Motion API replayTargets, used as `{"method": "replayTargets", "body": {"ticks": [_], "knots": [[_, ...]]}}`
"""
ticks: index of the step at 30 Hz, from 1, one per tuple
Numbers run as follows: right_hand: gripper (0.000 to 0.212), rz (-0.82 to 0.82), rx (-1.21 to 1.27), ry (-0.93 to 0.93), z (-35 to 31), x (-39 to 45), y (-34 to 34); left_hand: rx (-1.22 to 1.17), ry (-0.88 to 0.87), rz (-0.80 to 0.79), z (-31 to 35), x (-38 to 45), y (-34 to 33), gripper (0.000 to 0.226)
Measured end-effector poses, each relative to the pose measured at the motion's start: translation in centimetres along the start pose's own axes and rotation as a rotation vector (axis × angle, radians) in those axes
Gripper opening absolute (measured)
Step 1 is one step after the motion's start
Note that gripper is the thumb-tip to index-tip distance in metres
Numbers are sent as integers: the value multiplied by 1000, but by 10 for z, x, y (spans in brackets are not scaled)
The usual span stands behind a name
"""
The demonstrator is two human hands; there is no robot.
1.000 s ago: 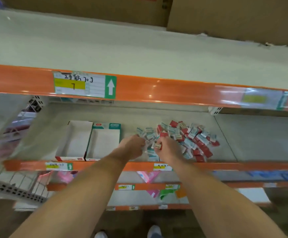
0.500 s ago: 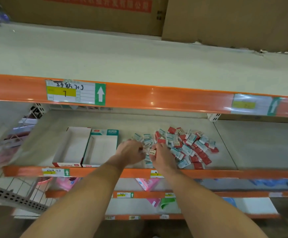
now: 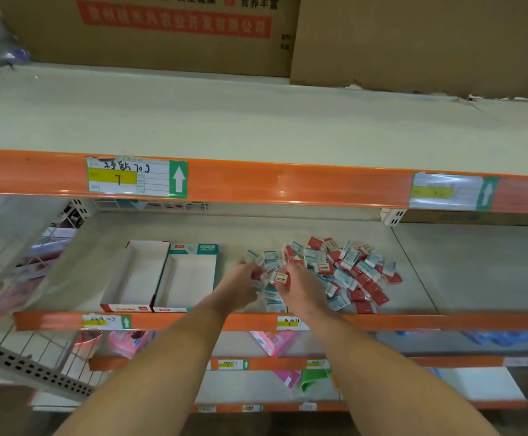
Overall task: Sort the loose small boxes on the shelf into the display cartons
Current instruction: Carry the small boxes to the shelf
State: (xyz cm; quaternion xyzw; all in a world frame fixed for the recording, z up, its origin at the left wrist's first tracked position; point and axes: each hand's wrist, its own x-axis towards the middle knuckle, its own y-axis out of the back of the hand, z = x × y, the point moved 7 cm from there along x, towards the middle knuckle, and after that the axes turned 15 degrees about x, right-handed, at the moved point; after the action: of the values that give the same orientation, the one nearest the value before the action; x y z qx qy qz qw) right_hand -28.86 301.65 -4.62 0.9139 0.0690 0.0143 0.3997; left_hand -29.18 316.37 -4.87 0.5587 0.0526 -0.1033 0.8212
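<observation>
We have both hands at the near left edge of the pile of small boxes (image 3: pixel 335 272) on the shelf (image 3: pixel 464 265); our right hand (image 3: pixel 300 289) has its fingers curled, pinching one small box (image 3: pixel 281 277), while our left hand (image 3: pixel 240 286) curls round a few more (how many we cannot tell); the two cartons (image 3: pixel 162 275) stand to the left, apparently empty; these boxes look light, stiff and glossy, likely slippery, so we judge a pinch across the flat faces best.
</observation>
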Motion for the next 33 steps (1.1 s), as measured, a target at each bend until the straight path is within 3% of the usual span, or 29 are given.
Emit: {"method": "replayTargets", "body": {"ticks": [6,13,20,33], "knots": [[37,-12,22,25,-9,-2,-2,143,-56,42,-6,-11,-5,54],[38,-4,14,65,-17,2,4,332,-101,212,-6,-10,19,42],[37,-6,5,111,-43,8,-6,180,-88,257,-25,-17,32,40],[18,-71,-63,159,-110,13,-62,250,33,237,-112,-45,66,30]]}}
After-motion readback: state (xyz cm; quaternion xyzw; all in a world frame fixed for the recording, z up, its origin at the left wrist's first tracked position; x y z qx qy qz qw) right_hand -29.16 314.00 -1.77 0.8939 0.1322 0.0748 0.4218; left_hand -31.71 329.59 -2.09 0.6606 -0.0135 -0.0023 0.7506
